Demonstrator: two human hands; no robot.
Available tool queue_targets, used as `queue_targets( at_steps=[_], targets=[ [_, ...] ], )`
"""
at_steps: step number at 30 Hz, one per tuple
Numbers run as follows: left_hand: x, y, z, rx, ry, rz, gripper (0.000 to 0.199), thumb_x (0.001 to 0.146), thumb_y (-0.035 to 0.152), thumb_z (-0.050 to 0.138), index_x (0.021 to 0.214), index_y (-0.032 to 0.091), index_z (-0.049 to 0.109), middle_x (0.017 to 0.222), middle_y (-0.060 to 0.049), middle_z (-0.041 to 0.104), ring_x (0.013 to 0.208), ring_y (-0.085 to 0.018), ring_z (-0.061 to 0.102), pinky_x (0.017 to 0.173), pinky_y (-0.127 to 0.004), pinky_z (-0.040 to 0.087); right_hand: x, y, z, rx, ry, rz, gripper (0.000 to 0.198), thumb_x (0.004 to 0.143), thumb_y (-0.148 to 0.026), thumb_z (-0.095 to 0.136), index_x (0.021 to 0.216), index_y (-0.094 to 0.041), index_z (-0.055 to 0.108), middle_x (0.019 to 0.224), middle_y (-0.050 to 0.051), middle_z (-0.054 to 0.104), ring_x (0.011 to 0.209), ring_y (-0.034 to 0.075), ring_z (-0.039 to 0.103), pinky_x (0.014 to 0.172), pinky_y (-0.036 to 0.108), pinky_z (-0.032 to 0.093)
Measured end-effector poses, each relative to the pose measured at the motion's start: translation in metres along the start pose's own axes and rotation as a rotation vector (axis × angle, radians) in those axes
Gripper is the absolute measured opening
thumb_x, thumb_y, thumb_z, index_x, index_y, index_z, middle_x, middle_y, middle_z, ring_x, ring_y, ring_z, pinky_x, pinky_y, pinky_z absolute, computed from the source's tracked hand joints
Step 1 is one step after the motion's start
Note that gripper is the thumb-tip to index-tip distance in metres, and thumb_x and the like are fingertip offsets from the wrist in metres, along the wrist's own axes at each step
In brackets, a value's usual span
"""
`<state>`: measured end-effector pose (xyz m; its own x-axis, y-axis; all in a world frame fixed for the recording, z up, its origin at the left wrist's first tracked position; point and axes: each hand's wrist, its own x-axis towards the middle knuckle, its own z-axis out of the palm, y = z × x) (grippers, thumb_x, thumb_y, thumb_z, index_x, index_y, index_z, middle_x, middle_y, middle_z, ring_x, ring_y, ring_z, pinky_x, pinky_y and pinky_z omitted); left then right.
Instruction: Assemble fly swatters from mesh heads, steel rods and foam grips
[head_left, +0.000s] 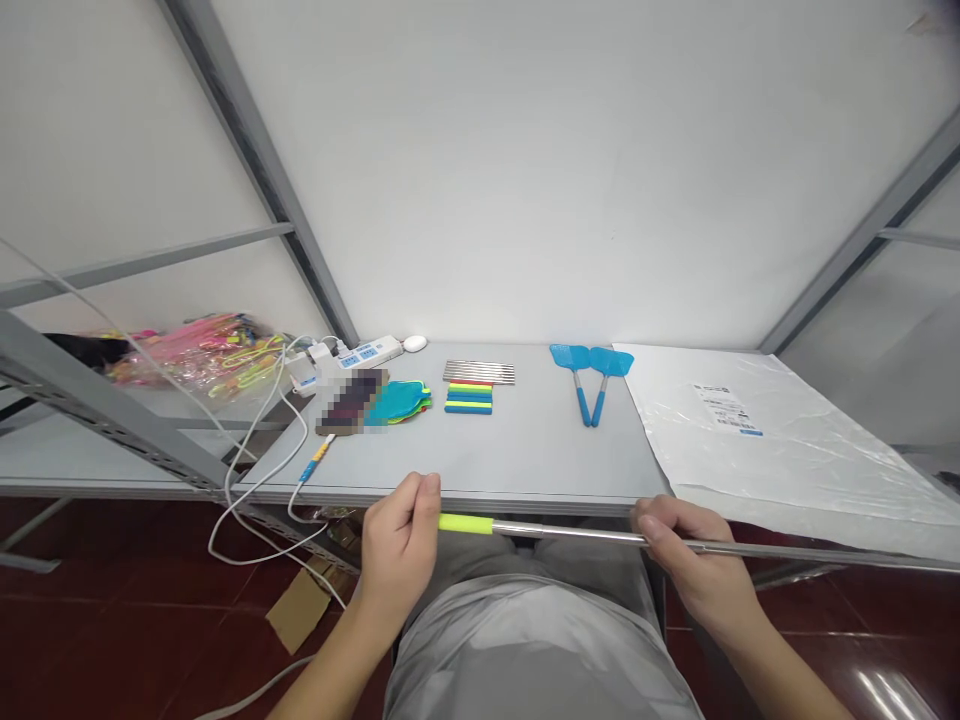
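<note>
My left hand (401, 540) is closed round a yellow-green handle (466, 523) in front of the table edge. A long, thin metal rod (570, 533) runs from that handle to the right, nearly level. My right hand (690, 555) grips the rod further along, thumb on top. Its far end passes out towards the right edge of the view. On the table lie a row of short metal rods (480, 372), several coloured handles (469, 400) in blue, yellow-green and red, and blue swatter heads (397, 402) in a stack. Two fly swatters (590, 385) with blue heads and handles lie crossed near the back.
A white plastic mailer bag (742, 420) covers the table's right side. A power strip (371, 352) with white cables and a white mouse-like object (415, 343) stand at back left. A pixelated dark phone-like object (351, 402) has a cable. Bagged colourful items (217, 355) fill the left shelf.
</note>
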<state>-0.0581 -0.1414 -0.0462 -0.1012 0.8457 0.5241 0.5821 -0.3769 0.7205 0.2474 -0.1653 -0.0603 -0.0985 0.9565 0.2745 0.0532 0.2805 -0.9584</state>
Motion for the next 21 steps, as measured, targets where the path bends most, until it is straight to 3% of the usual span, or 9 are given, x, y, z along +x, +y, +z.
queue_targets(
  at_steps=[4, 8, 11, 16, 21],
  targets=[
    [-0.004, 0.004, 0.009, -0.024, -0.016, -0.051, 0.038, 0.097, 0.027, 0.043, 0.063, 0.021, 0.03, 0.056, 0.006, 0.03, 0.051, -0.009, 0.029, 0.05, -0.025, 0.025, 0.006, -0.007, 0.009, -0.011, -0.058, -0.016, 0.039, 0.093, -0.031, 0.054, 0.061, -0.021, 0.035, 0.058, -0.005, 0.03, 0.056, 0.012, 0.029, 0.054, 0.028, 0.022],
    [-0.011, 0.018, 0.021, -0.011, -0.149, 0.073, 0.039, 0.096, 0.025, 0.044, 0.062, 0.02, 0.027, 0.055, 0.006, 0.026, 0.05, -0.008, 0.027, 0.051, -0.025, 0.024, 0.01, -0.012, 0.028, -0.088, -0.198, 0.021, 0.037, 0.091, -0.034, 0.058, 0.061, -0.02, 0.04, 0.059, -0.005, 0.036, 0.057, 0.011, 0.033, 0.055, 0.028, 0.025],
    [-0.013, 0.028, 0.029, -0.02, -0.244, 0.125, 0.04, 0.096, 0.025, 0.044, 0.063, 0.02, 0.022, 0.056, 0.006, 0.022, 0.051, -0.008, 0.024, 0.051, -0.025, 0.022, 0.01, -0.008, 0.037, -0.071, -0.162, 0.064, 0.037, 0.088, -0.038, 0.06, 0.061, -0.02, 0.043, 0.058, -0.005, 0.039, 0.057, 0.011, 0.035, 0.055, 0.027, 0.027],
    [-0.007, 0.028, 0.022, 0.014, -0.187, 0.135, 0.042, 0.096, 0.026, 0.046, 0.061, 0.02, 0.024, 0.055, 0.006, 0.022, 0.051, -0.009, 0.024, 0.051, -0.026, 0.024, 0.005, 0.001, 0.023, -0.079, -0.095, 0.092, 0.029, 0.081, -0.04, 0.068, 0.064, -0.02, 0.057, 0.059, -0.003, 0.05, 0.057, 0.012, 0.042, 0.055, 0.026, 0.032],
    [-0.005, 0.015, 0.011, 0.028, -0.156, 0.058, 0.041, 0.095, 0.027, 0.046, 0.059, 0.02, 0.027, 0.054, 0.006, 0.024, 0.05, -0.009, 0.025, 0.05, -0.025, 0.024, 0.001, -0.004, 0.005, -0.096, -0.037, 0.1, 0.024, 0.081, -0.037, 0.068, 0.065, -0.02, 0.062, 0.061, 0.0, 0.057, 0.058, 0.014, 0.048, 0.055, 0.026, 0.037]
  ],
)
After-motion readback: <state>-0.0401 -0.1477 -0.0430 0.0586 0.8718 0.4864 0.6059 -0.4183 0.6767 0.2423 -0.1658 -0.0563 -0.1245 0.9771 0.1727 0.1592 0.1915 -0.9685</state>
